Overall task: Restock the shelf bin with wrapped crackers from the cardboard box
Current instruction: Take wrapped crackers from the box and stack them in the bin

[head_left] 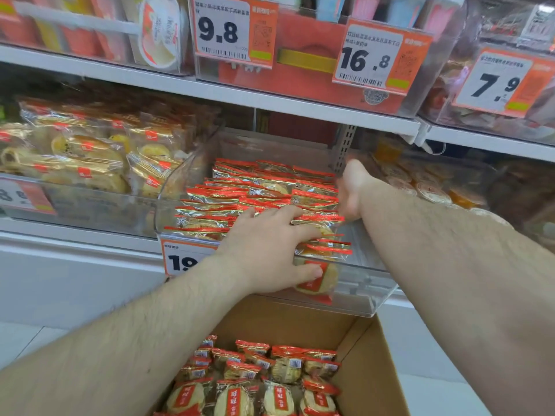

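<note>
A clear plastic shelf bin [365, 298] holds rows of red-and-gold wrapped crackers [255, 187]. My left hand [267, 250] grips a stack of cracker packets [326, 250] at the bin's front right, fingers over the top and thumb beneath, over the front rim. My right hand [350, 190], blurred, reaches in along the bin's right side with its fingers straight against the packets there. Below the bin stands the open cardboard box [375, 367], with several more wrapped crackers [258, 379] inside.
The upper shelf edge [270, 100] hangs low over the bin, with price tags [222, 31] above it. A bin of gold-wrapped pastries [90, 154] sits to the left, round snacks [426, 187] to the right. An orange price label [183, 259] hangs on the bin's front.
</note>
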Demonstrator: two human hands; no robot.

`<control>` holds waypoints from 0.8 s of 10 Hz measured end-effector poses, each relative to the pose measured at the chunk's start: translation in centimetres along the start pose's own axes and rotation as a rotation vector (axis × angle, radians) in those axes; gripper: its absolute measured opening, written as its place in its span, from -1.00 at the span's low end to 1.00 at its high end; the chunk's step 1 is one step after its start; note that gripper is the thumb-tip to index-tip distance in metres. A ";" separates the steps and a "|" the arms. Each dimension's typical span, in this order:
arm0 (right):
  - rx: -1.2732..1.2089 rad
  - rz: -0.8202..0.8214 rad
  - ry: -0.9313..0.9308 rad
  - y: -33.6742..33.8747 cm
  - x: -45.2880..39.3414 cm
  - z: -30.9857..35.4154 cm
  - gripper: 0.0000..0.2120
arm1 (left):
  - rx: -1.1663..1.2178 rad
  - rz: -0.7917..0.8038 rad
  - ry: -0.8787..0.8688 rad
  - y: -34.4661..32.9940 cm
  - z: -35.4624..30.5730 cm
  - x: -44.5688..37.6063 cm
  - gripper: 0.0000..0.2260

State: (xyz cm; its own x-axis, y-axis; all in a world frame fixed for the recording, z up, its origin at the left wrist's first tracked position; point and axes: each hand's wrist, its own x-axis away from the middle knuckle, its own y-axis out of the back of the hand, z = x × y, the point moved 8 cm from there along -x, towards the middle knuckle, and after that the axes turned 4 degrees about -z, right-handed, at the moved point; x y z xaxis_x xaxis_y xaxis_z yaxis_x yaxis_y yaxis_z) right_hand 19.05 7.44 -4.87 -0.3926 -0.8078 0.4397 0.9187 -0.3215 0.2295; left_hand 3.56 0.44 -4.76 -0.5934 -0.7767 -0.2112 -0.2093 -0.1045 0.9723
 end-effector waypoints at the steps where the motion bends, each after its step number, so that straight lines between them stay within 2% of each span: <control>1: -0.120 0.020 -0.037 -0.4 -4.0 -1.0 -0.25 | 0.004 0.005 -0.001 0.0 0.0 -0.1 -0.44; 2: -0.126 0.061 -0.060 -0.3 -5.8 -1.5 -0.15 | -0.002 0.003 -0.001 0.0 0.0 -0.2 -0.45; 3: -0.145 0.055 -0.088 -0.2 -4.5 -1.5 -0.17 | 0.002 0.012 -0.002 0.0 -0.1 -0.1 -0.43; 4: -0.073 -0.053 -0.035 0.7 -2.4 -0.8 -0.23 | 0.048 -0.026 0.007 0.5 -0.1 0.1 -0.40; 5: -0.052 -0.212 0.168 2.9 -0.2 0.4 -0.35 | 0.142 -0.292 -0.038 3.2 -1.2 1.0 -0.50; 6: 0.125 -0.446 0.670 5.2 6.6 1.5 -0.80 | 0.244 -0.480 -0.138 5.3 -3.1 3.0 -0.68; 7: 0.272 -0.338 0.960 3.2 13.7 -2.6 -0.80 | 0.351 -0.305 -0.259 2.8 -4.9 5.6 -0.84; 8: 0.256 -0.132 0.955 0.8 16.0 -8.8 -0.76 | 0.282 0.012 -0.251 -2.3 -5.0 7.4 -0.92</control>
State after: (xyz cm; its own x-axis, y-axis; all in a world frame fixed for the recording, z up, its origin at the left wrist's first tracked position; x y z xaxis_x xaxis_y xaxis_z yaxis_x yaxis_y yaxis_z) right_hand 13.94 -10.09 -5.35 -0.1878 -0.8681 -0.4595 0.7889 -0.4120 0.4559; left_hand 3.53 -8.13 -8.06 -0.7622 -0.5964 -0.2518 -0.3859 0.1064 0.9164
